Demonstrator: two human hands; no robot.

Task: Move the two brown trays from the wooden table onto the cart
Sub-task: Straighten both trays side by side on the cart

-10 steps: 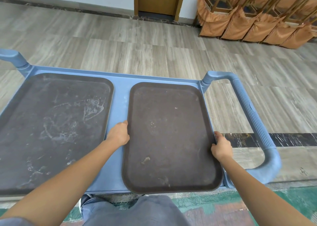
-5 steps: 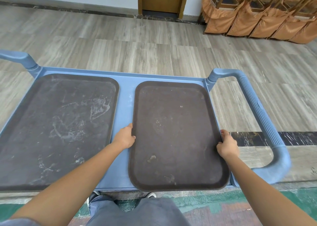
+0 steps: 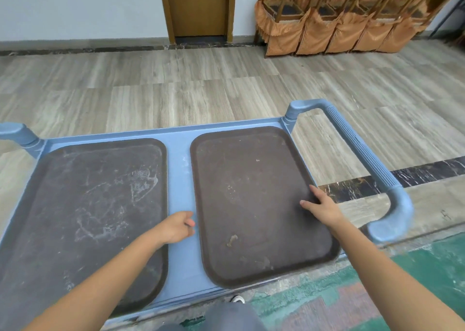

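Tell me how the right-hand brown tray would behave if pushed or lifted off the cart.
The right tray looks like a stiff flat slab, so it should lift without flexing. Its shallow rim and the smooth blue cart deck suggest it would slide easily. Its near corner seems to overhang the edge, so pressing there might tip it.

No readable text or labels anywhere.

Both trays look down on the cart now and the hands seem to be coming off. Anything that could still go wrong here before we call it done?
Two things, both minor. The right tray sits skewed, its near right corner at or slightly past the cart edge, so it might slide off if the cart rolls. The right hand rests open on that tray's rim, and lifting away carelessly could nudge it further. The left hand is over the bare strip beside the left tray, touching neither.
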